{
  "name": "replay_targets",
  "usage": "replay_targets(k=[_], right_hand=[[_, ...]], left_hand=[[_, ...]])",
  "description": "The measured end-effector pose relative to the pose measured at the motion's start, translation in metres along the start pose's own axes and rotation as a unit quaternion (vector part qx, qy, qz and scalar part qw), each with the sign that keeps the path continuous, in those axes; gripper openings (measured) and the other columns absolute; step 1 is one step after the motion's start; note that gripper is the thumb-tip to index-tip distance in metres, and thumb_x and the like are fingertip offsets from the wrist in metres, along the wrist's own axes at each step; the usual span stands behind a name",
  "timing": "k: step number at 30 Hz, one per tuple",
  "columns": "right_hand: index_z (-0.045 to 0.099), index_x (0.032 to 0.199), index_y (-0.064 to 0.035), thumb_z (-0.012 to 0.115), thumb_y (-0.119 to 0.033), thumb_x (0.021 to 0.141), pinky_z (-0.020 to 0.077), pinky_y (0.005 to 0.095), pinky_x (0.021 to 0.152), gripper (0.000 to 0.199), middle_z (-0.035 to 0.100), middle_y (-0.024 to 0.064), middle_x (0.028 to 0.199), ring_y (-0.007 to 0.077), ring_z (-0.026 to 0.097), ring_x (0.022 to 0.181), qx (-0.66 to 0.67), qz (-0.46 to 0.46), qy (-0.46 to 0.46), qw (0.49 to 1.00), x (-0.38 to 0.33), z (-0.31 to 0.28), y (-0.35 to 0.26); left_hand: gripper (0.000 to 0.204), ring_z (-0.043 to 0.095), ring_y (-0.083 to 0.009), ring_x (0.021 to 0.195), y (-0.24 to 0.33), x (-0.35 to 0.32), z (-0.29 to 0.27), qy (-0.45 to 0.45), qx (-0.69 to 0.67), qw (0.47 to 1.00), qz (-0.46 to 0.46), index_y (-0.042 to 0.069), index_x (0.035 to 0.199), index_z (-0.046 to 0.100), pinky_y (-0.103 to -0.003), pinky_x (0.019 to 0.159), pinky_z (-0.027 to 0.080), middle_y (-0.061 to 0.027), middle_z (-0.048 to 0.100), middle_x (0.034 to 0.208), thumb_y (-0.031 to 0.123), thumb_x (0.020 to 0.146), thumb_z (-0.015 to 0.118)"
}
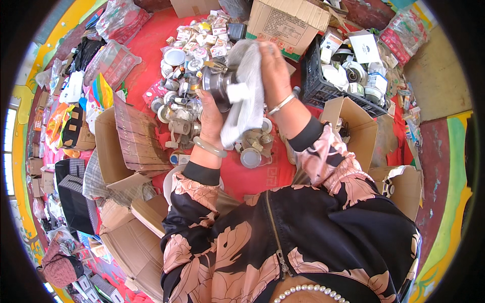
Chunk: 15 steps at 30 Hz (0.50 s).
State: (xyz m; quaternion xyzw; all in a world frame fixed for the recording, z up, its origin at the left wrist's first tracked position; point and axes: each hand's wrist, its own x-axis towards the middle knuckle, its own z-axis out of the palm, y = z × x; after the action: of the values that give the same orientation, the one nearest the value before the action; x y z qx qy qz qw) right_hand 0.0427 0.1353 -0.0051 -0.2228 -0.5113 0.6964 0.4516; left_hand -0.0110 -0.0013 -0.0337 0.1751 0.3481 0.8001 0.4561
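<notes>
Dark grey, round, metallic-looking fixture (216,87), upper centre of the frame: grasped by the half-closed left hand (209,117), fingers mostly hidden. Greyish-white fabric cloth (245,121), against its right side: gripped by the partly curled right hand (275,76). Step in hand, apparently wiping; next move likely calls for steady left support while the cloth works round.

Close downward head-worn fisheye view

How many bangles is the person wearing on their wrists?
2: a thick, pale round bangle just behind the left hand, and a thin, silver-coloured metal bangle behind the right hand. Others could be hidden under the black cloth cuffs.
</notes>
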Motion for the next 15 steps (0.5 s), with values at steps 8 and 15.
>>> replay_targets(k=[8,15], right_hand=[[0.052,0.114,-0.0071,0.052,-0.018,0.086,0.0439,0.0377,0.084,0.030,0.056,0.0159,0.109,0.0334,0.055,0.098,-0.346,-0.304,-0.167,0.872,-0.034,0.014,-0.005],[0.056,0.106,-0.0047,0.051,-0.025,0.088,0.0487,0.0388,0.071,0.028,0.064,0.0179,0.084,0.0307,0.063,0.078,-0.338,-0.133,-0.023,0.932,0.002,-0.011,-0.003]], left_hand=[[0.086,0.035,-0.0222,0.125,-0.009,0.001,0.004,-0.053,0.240,0.960,0.131,-0.001,0.137,0.027,-0.033,0.103,0.028,-0.0140,0.035,0.136,0.068,0.085,0.029],[0.066,0.041,-0.0234,0.120,-0.018,0.008,0.002,-0.043,0.247,0.961,0.119,0.000,0.134,0.032,-0.033,0.101,0.031,-0.0116,0.043,0.130,0.051,0.092,0.037]])
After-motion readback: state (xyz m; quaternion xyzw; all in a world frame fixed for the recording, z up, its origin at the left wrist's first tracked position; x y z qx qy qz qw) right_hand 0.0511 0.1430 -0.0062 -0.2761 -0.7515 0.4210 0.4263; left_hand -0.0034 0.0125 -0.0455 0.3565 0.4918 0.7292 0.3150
